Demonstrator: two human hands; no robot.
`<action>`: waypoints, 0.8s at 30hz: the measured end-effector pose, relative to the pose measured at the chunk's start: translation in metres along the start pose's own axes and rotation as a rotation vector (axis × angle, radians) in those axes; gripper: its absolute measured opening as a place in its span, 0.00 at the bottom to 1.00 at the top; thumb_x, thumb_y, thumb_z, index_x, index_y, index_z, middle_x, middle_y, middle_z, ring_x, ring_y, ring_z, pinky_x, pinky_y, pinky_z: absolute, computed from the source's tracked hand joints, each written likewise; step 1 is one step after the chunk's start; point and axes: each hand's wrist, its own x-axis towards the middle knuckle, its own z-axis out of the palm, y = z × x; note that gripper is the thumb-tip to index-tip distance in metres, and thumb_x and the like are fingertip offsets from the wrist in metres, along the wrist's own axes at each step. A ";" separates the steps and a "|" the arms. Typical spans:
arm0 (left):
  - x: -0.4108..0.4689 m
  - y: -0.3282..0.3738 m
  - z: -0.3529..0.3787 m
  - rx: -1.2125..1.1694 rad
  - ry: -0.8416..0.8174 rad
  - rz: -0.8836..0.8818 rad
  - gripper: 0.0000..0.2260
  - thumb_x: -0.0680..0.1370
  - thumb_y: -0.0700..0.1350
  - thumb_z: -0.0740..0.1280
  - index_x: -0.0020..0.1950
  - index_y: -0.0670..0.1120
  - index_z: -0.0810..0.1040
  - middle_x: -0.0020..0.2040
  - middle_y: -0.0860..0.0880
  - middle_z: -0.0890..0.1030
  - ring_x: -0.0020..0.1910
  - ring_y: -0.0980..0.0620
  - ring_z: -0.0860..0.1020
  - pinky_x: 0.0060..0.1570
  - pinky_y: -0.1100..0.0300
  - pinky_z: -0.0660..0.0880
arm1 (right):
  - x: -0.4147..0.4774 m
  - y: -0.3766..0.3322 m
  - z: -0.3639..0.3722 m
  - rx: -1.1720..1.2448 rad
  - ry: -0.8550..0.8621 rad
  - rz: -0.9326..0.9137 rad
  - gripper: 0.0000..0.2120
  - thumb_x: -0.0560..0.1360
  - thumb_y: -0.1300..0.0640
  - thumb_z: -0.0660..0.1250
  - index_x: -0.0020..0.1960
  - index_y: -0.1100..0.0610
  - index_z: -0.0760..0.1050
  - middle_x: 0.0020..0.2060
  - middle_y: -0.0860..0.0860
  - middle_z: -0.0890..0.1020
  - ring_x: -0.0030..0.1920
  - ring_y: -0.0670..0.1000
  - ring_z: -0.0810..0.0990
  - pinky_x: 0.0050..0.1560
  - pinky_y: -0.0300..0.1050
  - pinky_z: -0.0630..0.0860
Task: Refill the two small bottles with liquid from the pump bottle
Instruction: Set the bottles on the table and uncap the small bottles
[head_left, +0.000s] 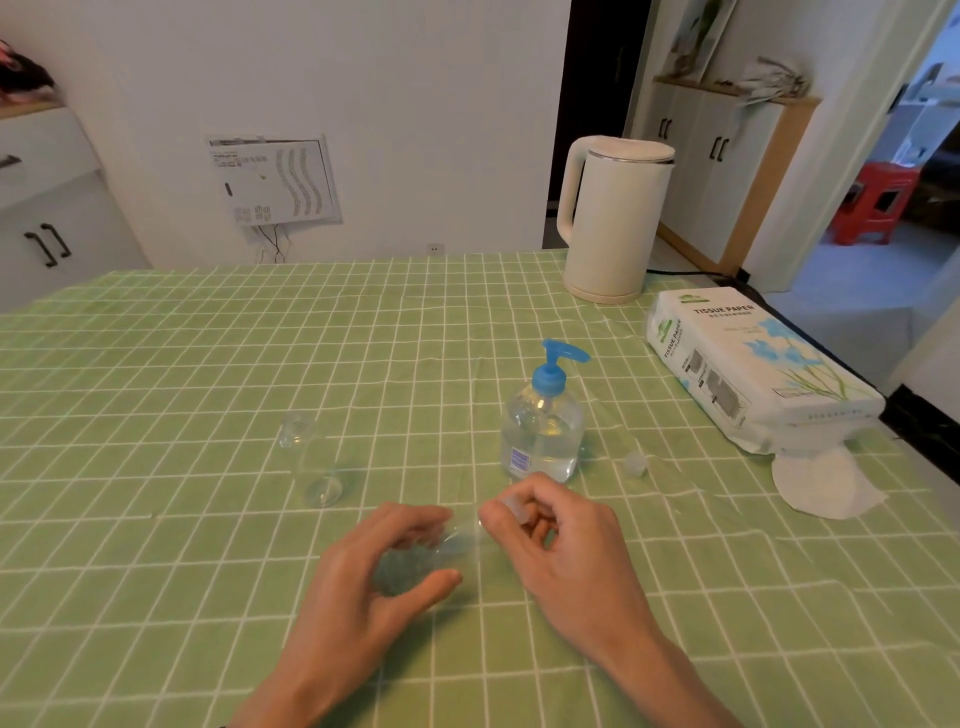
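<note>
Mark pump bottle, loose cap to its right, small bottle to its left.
pump bottle (540, 436): head view, clear body
loose cap (635, 462): head view, side wall
small bottle (310, 460): head view, mid-body

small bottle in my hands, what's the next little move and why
Probably twist the cap off with the right hand while the left hand steadies the small bottle. The right hand pinches the cap at the bottle's neck, so the pump bottle behind cannot fill it yet. A loose cap lies on the cloth beside the pump bottle.
</note>
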 end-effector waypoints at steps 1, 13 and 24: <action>-0.003 -0.001 -0.003 -0.014 -0.017 -0.019 0.20 0.72 0.61 0.76 0.63 0.64 0.80 0.56 0.63 0.85 0.57 0.60 0.84 0.57 0.70 0.78 | -0.003 0.001 0.000 -0.002 -0.022 -0.006 0.19 0.78 0.39 0.71 0.41 0.55 0.79 0.31 0.52 0.74 0.32 0.43 0.69 0.36 0.49 0.72; -0.006 -0.008 -0.009 -0.217 -0.165 -0.152 0.21 0.72 0.63 0.76 0.64 0.63 0.82 0.60 0.58 0.87 0.61 0.57 0.84 0.64 0.64 0.79 | -0.009 0.002 -0.022 0.033 -0.189 0.021 0.15 0.79 0.39 0.75 0.65 0.34 0.80 0.51 0.37 0.82 0.43 0.46 0.82 0.43 0.38 0.80; -0.006 -0.006 -0.010 -0.223 -0.148 -0.136 0.22 0.72 0.66 0.75 0.65 0.63 0.82 0.59 0.58 0.87 0.62 0.57 0.84 0.65 0.62 0.78 | -0.008 0.014 -0.029 -0.009 -0.160 0.023 0.25 0.81 0.61 0.74 0.70 0.36 0.76 0.58 0.37 0.82 0.41 0.46 0.82 0.37 0.44 0.78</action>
